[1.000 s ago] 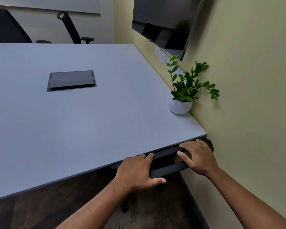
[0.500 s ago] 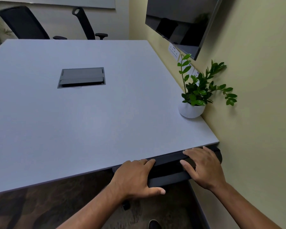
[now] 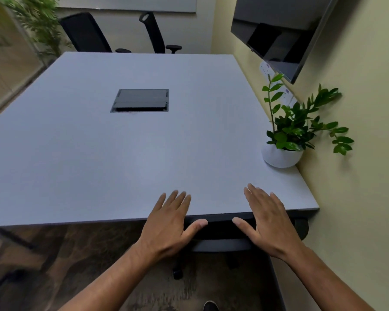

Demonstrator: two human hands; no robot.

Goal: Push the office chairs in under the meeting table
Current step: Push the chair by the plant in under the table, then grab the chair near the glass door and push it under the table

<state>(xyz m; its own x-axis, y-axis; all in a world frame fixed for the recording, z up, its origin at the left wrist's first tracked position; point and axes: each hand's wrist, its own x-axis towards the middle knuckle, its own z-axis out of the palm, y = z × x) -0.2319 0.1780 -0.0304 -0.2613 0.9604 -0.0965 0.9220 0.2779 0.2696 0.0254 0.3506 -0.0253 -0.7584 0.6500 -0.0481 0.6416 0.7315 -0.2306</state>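
A black office chair (image 3: 220, 242) sits tucked under the near edge of the grey meeting table (image 3: 99, 164); only the top of its backrest and a caster show. My left hand (image 3: 169, 221) and my right hand (image 3: 267, 223) hover flat above that backrest, fingers spread over the table's edge, holding nothing. Two more black office chairs (image 3: 85, 33) (image 3: 154, 33) stand at the table's far side, against the back wall.
A potted plant in a white pot (image 3: 281, 157) stands on the table's right edge by the yellow wall. A wall screen (image 3: 276, 32) hangs above it. A cable box (image 3: 140, 100) sits flush in the tabletop. A tall plant (image 3: 38, 25) stands far left.
Both hands have let go of the chair's backrest and lifted, fingers now spread over the table edge. The view has pulled back and swung left.
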